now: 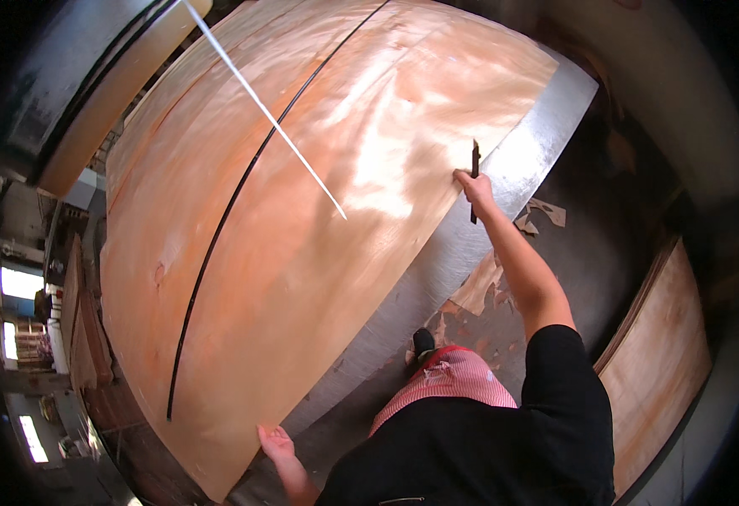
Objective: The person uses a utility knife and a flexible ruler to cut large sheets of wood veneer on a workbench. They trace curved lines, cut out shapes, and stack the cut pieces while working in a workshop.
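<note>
A large sheet of thin wood veneer (302, 287) lies over a metal-topped table (420, 261). At the sheet's right edge, my right hand (477, 191) is closed around a dark utility knife (475, 152), its tip pointing away from me. The thumb and forefinger of that hand also meet the veneer's edge. Farther down, near the sheet's close corner, my left hand (277, 444) pinches the edge between thumb and fingers. A long black strip (228, 211) curves across the veneer. A thin white rod (260, 103) reaches over the sheet from the upper left.
Torn veneer scraps (477, 287) litter the floor beside the table. On the right leans or lies a stack of wood sheets (660, 354). A big rounded machine part (74, 101) is at the upper left. More boards (87, 320) stand at the left.
</note>
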Motion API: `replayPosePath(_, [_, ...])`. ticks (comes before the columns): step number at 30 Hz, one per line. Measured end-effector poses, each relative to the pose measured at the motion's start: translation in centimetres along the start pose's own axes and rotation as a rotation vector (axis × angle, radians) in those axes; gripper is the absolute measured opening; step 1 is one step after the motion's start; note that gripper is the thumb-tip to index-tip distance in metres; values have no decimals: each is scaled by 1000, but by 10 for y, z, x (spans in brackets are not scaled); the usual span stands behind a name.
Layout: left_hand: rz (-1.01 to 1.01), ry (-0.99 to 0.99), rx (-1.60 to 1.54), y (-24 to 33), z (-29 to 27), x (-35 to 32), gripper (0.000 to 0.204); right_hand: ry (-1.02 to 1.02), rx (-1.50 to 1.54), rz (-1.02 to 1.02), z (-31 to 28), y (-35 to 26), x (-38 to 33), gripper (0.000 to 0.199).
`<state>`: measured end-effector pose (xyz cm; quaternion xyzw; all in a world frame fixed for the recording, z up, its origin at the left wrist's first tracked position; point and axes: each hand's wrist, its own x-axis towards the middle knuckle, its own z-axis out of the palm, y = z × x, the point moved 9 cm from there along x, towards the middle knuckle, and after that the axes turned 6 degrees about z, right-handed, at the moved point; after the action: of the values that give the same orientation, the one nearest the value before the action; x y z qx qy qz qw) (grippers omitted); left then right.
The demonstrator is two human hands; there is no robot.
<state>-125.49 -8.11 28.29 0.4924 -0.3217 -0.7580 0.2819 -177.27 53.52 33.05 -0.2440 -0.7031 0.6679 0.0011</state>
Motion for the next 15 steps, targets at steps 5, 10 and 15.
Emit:
replayPosePath(5, [41, -22, -31, -1, 2, -29, 28, 14, 53, -38, -20, -18, -19, 23])
replayPosePath(10, [138, -36, -38, -3, -15, -37, 31, 9, 140, -3, -35, 1, -36, 20])
replayPosePath(15, [212, -28, -81, -1, -65, -34, 33, 15, 235, 6, -66, 33, -82, 19])
